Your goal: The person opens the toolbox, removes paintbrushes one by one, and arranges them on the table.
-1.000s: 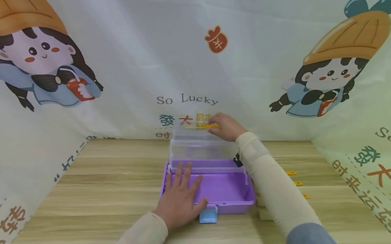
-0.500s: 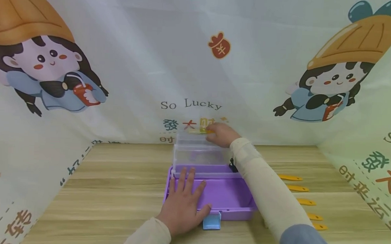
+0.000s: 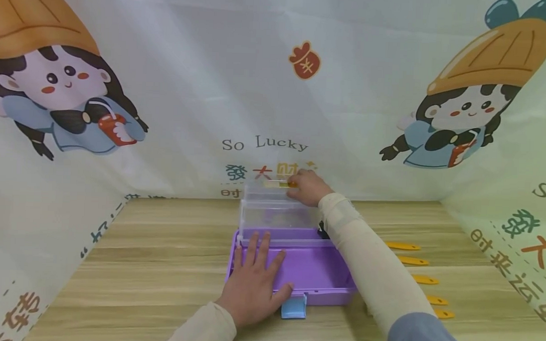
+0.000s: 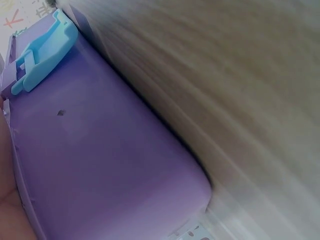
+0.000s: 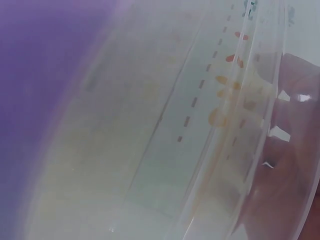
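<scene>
A purple box (image 3: 314, 272) with a blue latch (image 3: 293, 307) stands on the table, its clear lid (image 3: 271, 215) raised at the back. My left hand (image 3: 253, 290) rests spread over the box's front left, fingers inside and thumb near the front rim. At the lid's top edge my right hand (image 3: 309, 187) pinches a slim tool (image 3: 292, 183) with an orange handle; a pale part extends left from it, its kind unclear. In the right wrist view, my right fingers (image 5: 290, 165) show through the clear plastic. The left wrist view shows the box's purple front wall (image 4: 100, 150).
Several orange handles (image 3: 424, 279) lie in a column on the wooden table (image 3: 161, 267), right of the box and partly behind my right forearm. A small black thing (image 3: 322, 230) sits by the box's back right. A printed cloth wall (image 3: 203, 88) encloses the table.
My right hand has shifted slightly left and down at the lid's top, and less orange handle shows. More orange handles on the table are uncovered. The left hand stays on the box.
</scene>
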Motion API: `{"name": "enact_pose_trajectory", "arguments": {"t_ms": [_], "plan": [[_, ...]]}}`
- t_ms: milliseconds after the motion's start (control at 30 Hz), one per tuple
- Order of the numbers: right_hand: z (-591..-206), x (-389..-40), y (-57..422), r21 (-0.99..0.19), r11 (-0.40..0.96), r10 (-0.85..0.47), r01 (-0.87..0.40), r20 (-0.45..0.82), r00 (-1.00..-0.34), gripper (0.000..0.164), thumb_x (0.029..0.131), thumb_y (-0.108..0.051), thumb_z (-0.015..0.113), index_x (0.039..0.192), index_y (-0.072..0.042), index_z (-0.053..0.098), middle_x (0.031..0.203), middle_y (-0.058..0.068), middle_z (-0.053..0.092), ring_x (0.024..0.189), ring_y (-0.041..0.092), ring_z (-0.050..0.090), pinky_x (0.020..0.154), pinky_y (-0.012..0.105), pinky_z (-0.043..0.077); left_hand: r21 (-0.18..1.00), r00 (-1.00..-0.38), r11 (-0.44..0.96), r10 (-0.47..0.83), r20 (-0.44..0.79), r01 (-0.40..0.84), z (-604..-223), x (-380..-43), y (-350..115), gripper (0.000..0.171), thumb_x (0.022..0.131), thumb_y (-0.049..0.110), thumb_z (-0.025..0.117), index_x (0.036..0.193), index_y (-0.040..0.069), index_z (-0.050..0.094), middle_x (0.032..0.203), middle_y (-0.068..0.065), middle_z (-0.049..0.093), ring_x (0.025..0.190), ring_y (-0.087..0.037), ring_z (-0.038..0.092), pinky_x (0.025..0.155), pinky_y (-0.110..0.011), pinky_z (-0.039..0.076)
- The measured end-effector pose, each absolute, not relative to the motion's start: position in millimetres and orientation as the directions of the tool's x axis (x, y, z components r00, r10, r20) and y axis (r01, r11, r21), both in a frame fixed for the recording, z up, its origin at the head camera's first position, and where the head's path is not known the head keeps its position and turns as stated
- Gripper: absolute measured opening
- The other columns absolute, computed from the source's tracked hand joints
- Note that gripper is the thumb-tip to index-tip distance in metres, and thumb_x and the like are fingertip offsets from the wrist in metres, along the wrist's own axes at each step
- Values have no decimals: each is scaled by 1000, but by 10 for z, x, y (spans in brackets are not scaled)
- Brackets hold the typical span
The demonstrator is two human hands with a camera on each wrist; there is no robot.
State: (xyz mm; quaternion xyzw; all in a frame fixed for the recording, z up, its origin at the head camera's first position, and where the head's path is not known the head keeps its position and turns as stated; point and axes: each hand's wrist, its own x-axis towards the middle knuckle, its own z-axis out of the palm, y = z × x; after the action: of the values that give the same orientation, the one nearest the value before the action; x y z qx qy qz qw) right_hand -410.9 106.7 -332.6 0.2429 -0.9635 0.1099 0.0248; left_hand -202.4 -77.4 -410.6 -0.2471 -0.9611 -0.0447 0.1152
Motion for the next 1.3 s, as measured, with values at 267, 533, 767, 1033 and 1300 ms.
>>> {"name": "enact_pose_trajectory", "arguments": {"t_ms": [267, 533, 767, 1033, 1300], "plan": [[-3320, -4060, 1069, -225, 846, -470, -483, 111, -875, 41, 96, -29, 59, 130, -7, 63, 125, 14, 60, 117, 33, 54, 102, 46, 42, 19, -847, 876, 460, 267, 482, -4107, -2012, -774, 71, 97, 63, 37, 151, 17, 45, 161, -24, 15, 148, -45, 8, 110, -70, 15], [-3344, -4072, 1069, -234, 833, -484, -502, 135, -865, 38, 95, -27, 60, 125, -5, 64, 115, 13, 64, 107, 31, 60, 95, 44, 47, 25, -852, 879, 454, 260, 476, -4089, -2011, -771, 71, 97, 63, 37, 151, 18, 45, 162, -24, 16, 148, -44, 9, 110, -69, 15], [-3344, -4066, 1071, -225, 837, -486, -499, 113, -866, 39, 97, -27, 58, 129, -5, 64, 120, 13, 63, 110, 30, 59, 97, 43, 46, 20, -852, 879, 455, 259, 476, -4098, -2012, -766, 71, 97, 63, 35, 151, 18, 45, 162, -23, 15, 148, -44, 7, 111, -69, 13], [-3348, -4088, 1056, -224, 836, -491, -502, 108, -865, 37, 97, -29, 57, 126, -6, 67, 118, 11, 64, 110, 29, 58, 97, 43, 45, 20, -854, 882, 449, 262, 470, -4093, -2012, -769, 71, 97, 64, 36, 151, 18, 45, 162, -23, 15, 148, -43, 8, 111, -69, 13], [-3373, -4114, 1076, -252, 835, -474, -489, 123, -872, 36, 95, -26, 59, 123, -6, 68, 116, 10, 66, 108, 28, 59, 97, 42, 46, 23, -855, 882, 449, 258, 470, -4097, -2008, -765, 71, 97, 63, 36, 151, 18, 45, 162, -23, 14, 149, -43, 7, 111, -68, 13]]}}
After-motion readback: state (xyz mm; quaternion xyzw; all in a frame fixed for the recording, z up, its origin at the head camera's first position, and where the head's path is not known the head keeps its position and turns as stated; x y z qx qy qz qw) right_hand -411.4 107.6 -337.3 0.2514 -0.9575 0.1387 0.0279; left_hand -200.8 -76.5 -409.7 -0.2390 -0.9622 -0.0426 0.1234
